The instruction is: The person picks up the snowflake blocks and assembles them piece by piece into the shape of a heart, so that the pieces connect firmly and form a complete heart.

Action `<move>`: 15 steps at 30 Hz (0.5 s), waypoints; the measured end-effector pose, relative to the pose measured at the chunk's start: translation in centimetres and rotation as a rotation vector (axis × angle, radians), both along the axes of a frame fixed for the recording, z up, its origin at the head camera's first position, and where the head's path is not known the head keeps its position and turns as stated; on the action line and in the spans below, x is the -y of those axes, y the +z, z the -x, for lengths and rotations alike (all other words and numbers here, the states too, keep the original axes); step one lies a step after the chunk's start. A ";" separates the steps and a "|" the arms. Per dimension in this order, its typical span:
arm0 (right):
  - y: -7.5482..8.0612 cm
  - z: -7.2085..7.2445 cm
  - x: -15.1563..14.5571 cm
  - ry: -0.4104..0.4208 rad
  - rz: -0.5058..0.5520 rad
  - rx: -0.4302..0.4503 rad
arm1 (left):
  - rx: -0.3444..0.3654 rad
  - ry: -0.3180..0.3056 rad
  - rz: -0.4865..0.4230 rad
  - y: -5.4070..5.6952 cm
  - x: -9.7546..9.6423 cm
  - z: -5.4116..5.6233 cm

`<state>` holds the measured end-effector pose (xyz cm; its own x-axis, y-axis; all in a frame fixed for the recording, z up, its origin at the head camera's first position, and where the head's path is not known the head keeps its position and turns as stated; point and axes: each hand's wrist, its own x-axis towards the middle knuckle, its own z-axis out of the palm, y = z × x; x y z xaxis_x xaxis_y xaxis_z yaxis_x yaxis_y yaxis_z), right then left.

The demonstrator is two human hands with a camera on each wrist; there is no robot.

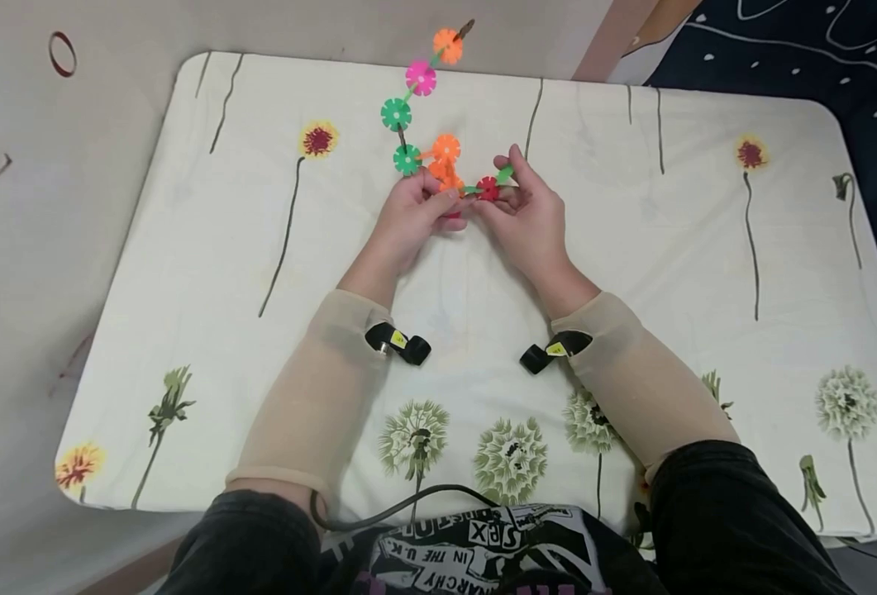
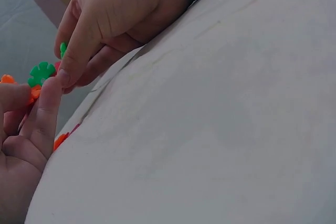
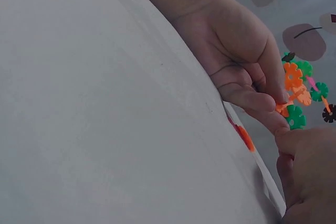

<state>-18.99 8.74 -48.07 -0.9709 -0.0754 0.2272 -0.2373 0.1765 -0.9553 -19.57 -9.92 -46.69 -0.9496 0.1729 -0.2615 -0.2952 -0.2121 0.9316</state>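
A chain of notched plastic snowflake discs runs between the hands and off toward the table's far edge. It includes an orange disc (image 1: 447,149), two green discs (image 1: 396,114), a pink disc (image 1: 421,78) and, at its far end, another orange disc (image 1: 449,45) with a brown one edge-on. My left hand (image 1: 412,211) pinches the chain at the lower orange discs. Beside it, my right hand (image 1: 535,219) holds a red disc (image 1: 488,188) that has a light green disc (image 1: 505,174) edge-on. A green disc (image 2: 41,73) shows between both hands' fingertips in the left wrist view.
A pale cloth (image 1: 631,248) printed with flowers and dandelions covers the table. The wall (image 1: 297,29) rises just past its far edge, and dark patterned fabric (image 1: 817,58) hangs at the right. A black cable (image 1: 408,500) loops near my body.
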 end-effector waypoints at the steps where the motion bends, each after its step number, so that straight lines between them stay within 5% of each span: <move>1: 0.0 0.0 0.0 -0.001 0.010 0.007 | -0.001 -0.004 0.004 0.0 0.0 0.0; 8: 0.1 -0.1 0.2 0.009 0.059 0.008 | 0.013 -0.016 0.026 0.1 0.2 0.0; 15: 0.0 -0.2 0.1 -0.002 -0.051 -0.151 | 0.027 -0.026 -0.026 -0.1 0.4 0.1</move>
